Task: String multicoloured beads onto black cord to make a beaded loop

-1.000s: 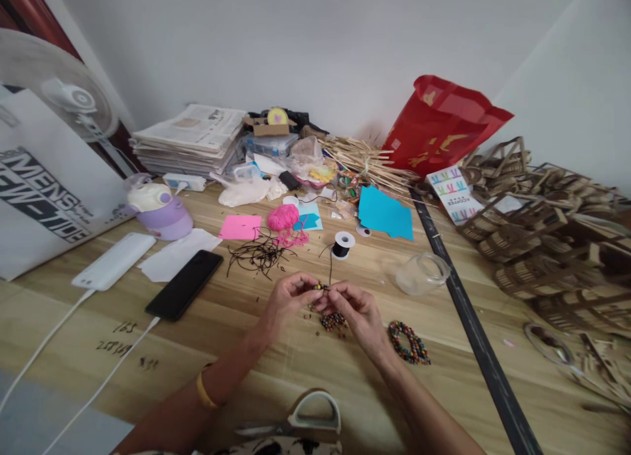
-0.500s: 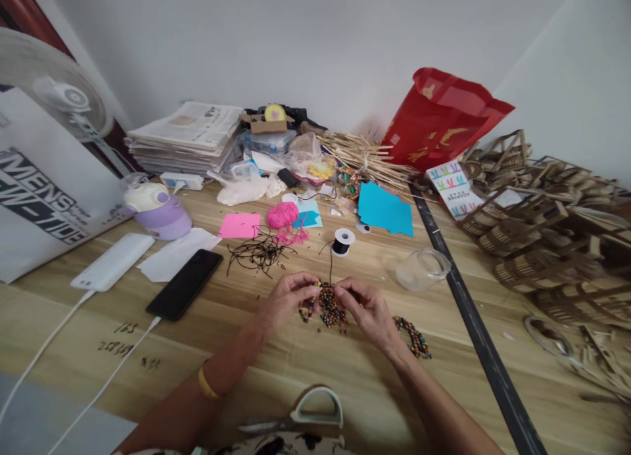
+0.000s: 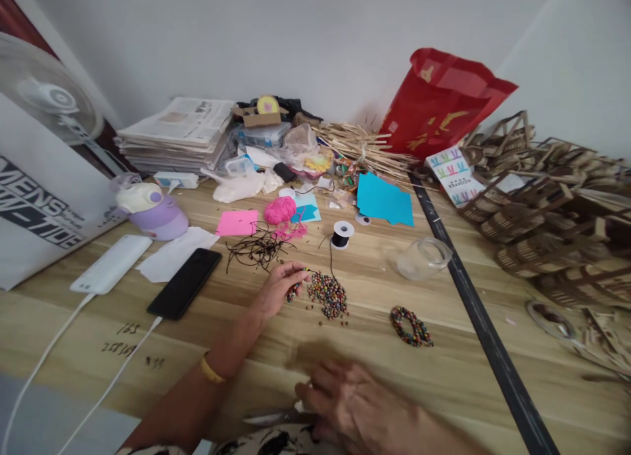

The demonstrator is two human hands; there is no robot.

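Observation:
My left hand [image 3: 277, 289] is closed in a pinch on a beaded string [image 3: 294, 290], a short row of small coloured beads. Right beside it lies a pile of loose multicoloured beads [image 3: 329, 296]. A black cord leads down toward the beads from a white spool [image 3: 341, 235]. Low in the view, my right hand [image 3: 340, 392] is smeared by motion over the handle of the scissors [image 3: 269, 417]; whether its fingers grip them I cannot make out. The blades point left, near my clothing. A finished-looking beaded bracelet [image 3: 412, 327] rests at the right.
A glass jar [image 3: 422, 259] lies right of the spool. Black cord scraps [image 3: 259, 248], pink yarn [image 3: 280, 210] and blue paper [image 3: 384, 200] lie behind. A phone [image 3: 185, 284] with a cable is at the left. Woven wooden baskets [image 3: 537, 238] crowd the right side.
My right hand has left the beads and come down toward me, over the scissors' handle. My left hand has shifted slightly left with the beaded string, uncovering the bead pile.

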